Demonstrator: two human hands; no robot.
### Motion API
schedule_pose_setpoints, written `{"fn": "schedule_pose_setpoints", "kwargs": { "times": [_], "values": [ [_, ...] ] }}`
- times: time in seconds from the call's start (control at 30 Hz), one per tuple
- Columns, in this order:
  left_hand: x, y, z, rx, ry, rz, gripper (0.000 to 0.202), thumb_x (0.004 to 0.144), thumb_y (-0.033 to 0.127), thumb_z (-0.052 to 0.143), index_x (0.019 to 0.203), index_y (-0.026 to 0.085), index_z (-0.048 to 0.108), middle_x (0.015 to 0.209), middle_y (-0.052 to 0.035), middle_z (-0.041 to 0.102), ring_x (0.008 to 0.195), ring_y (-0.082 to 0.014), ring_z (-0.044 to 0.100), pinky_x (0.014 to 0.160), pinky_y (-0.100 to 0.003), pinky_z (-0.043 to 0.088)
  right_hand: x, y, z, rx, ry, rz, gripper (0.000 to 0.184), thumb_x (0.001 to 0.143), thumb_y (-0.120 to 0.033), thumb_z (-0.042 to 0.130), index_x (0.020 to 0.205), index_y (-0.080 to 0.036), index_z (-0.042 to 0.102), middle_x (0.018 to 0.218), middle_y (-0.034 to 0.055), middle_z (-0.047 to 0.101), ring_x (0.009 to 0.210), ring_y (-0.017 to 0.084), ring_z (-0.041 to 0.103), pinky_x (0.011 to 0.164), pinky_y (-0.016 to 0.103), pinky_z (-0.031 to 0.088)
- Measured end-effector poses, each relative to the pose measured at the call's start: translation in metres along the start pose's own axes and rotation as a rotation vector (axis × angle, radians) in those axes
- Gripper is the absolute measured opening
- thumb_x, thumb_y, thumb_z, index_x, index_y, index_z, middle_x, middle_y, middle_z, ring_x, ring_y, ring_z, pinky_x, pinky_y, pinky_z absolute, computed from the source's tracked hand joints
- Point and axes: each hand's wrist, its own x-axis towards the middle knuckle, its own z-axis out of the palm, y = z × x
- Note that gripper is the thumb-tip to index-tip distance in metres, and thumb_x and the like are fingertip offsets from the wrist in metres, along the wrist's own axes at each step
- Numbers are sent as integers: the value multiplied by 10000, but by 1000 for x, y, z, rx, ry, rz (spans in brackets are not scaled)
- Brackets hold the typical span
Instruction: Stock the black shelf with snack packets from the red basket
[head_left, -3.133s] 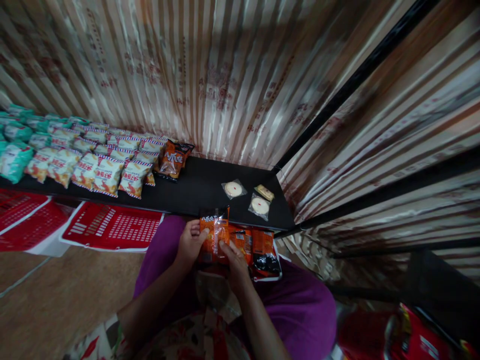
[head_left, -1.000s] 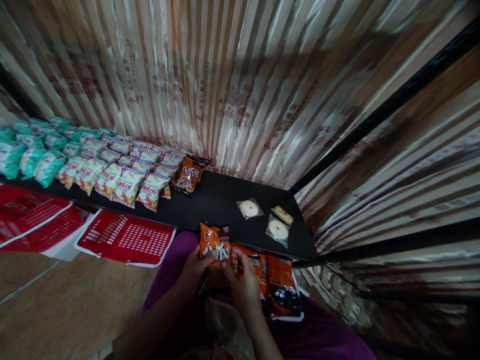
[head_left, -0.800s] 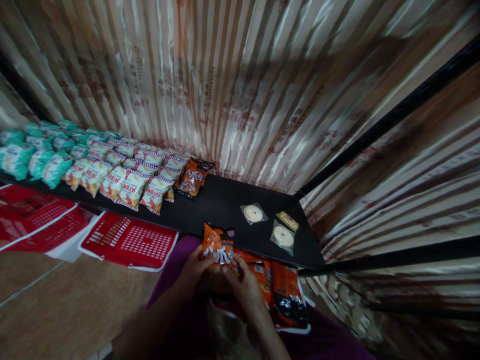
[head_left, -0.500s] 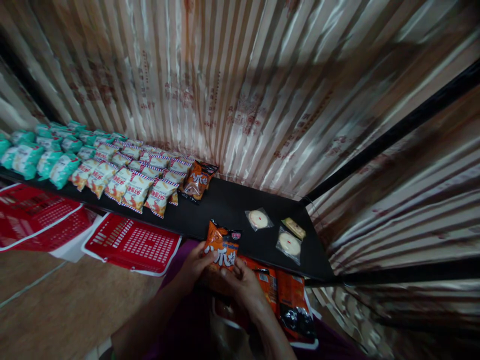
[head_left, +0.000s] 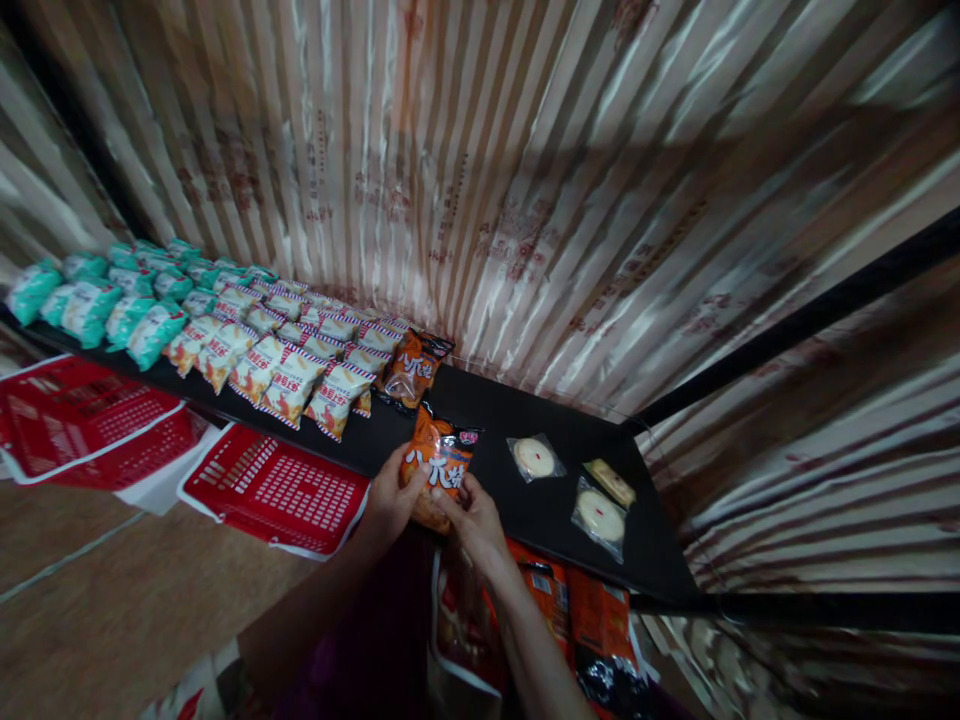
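Between my two hands is an orange and black snack bag (head_left: 439, 462), its printed front facing up, over the front edge of the black shelf (head_left: 517, 395). My left hand (head_left: 395, 492) grips its left side with the thumb on the front. At its lower right, my right hand (head_left: 474, 515) pinches the bag. A matching orange snack bag (head_left: 411, 368) leans at the right end of rows of white snack bags (head_left: 292, 385) with striped edges. Below the shelf by my right forearm, more orange bags (head_left: 600, 610) lie in a basket, partly hidden.
Two round wrapped pastries (head_left: 535, 457) and a small yellowish packet (head_left: 610, 483) lie at the shelf's right. Teal bags (head_left: 90, 310) fill the left end. Red baskets (head_left: 281, 490) stand below. Black posts (head_left: 795, 325) and a striped curtain (head_left: 510, 190) bound the shelf.
The held snack bag has moved up and forward, from near my lap to over the shelf's front edge, both hands still on it. The view has shifted, so shelf items appear further right.
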Motion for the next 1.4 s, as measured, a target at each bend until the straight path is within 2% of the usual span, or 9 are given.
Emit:
{"fn": "schedule_pose_setpoints", "kwargs": {
  "times": [0.13, 0.27, 0.43, 0.63, 0.8, 1.0, 1.27, 1.4],
  "values": [
    [11, -6, -9, 192, 159, 112, 499, 784, 375, 582, 1234, 171, 511, 1192, -91, 608, 1113, -233, 552, 981, -368, 416, 27, 4, 17, -31, 7, -46, 406, 609, -340, 732, 954, -198, 571, 945, 48, 694, 839, 194, 650, 783, 328, 510],
    [19, -15, -19, 390, 196, 194, 549, 805, 361, 530, 1294, 124, 445, 1278, -141, 537, 1194, -252, 485, 1027, -416, 367, 48, 12, 29, -120, 31, -91, 356, 632, -336, 695, 936, -206, 564, 933, 33, 694, 841, 186, 649, 798, 315, 507],
    [26, -33, -25, 519, 251, 342, 496, 841, 298, 452, 1307, 131, 431, 1306, -151, 512, 1215, -256, 467, 1025, -453, 371, 65, 25, 36, -199, 70, -103, 334, 669, -373, 646, 941, -208, 543, 914, 29, 695, 815, 184, 652, 759, 302, 518],
    [25, -42, -29, 643, 240, 481, 434, 865, 211, 381, 1282, 130, 466, 1348, -148, 469, 1254, -246, 424, 1043, -448, 363, 85, 37, 41, -327, 187, -129, 340, 693, -411, 616, 968, -222, 549, 909, 28, 701, 782, 183, 651, 737, 300, 507],
    [28, -46, -34, 780, 144, 576, 427, 851, 116, 346, 1241, 166, 513, 1379, -99, 445, 1296, -208, 373, 1062, -424, 356, 99, 37, 46, -392, 261, -148, 342, 703, -435, 601, 958, -214, 549, 897, 31, 694, 772, 182, 643, 734, 295, 489],
    [44, -52, -39, 874, 122, 620, 414, 843, 121, 369, 1223, 139, 533, 1380, -121, 444, 1311, -232, 351, 1057, -429, 371, 111, 27, 53, -480, 304, -146, 314, 700, -447, 600, 922, -231, 551, 852, 22, 690, 746, 183, 641, 714, 284, 479],
    [61, -49, -46, 899, 91, 644, 445, 823, 120, 389, 1246, 169, 516, 1394, -98, 432, 1316, -237, 345, 1054, -445, 376, 122, 25, 59, -512, 334, -179, 297, 720, -454, 579, 922, -239, 554, 864, 19, 692, 750, 180, 635, 728, 283, 470],
    [67, -47, -46, 914, 82, 664, 446, 827, 120, 374, 1249, 150, 517, 1392, -117, 431, 1312, -247, 351, 1050, -451, 382, 128, 26, 60, -512, 333, -181, 316, 724, -449, 577, 958, -238, 550, 878, 24, 693, 747, 178, 637, 722, 279, 469]
  ]
}}
